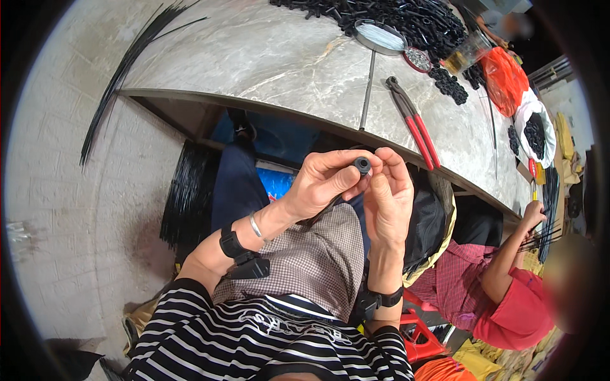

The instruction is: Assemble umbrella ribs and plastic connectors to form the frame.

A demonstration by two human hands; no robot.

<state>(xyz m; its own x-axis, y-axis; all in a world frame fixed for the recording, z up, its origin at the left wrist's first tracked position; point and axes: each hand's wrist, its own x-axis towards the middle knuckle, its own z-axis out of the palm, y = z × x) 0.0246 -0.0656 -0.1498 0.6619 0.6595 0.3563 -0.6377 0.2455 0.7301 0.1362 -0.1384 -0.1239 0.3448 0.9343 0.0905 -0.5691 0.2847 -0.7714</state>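
Note:
In front of my lap, just off the table edge, my left hand (321,184) is closed on a small black tubular part (362,166). Its round end with a hole points up toward me, between thumb and forefinger. My right hand (391,193) is pressed up against it, thumb and fingers pinched together. Whatever those fingers hold is too small or hidden to name. Something thin and dark shows beneath my left hand, mostly covered. Beyond my hands on the table lie red-handled long pliers (416,124).
A thin rod (368,89) lies near a dish of clear strands (380,36). Behind are a heap of black parts (406,16), a small red dish (417,60) and an orange bag (505,79). At right, a co-worker's hand (534,213) holds thin black rods. Long black strands (124,70) overhang the left edge.

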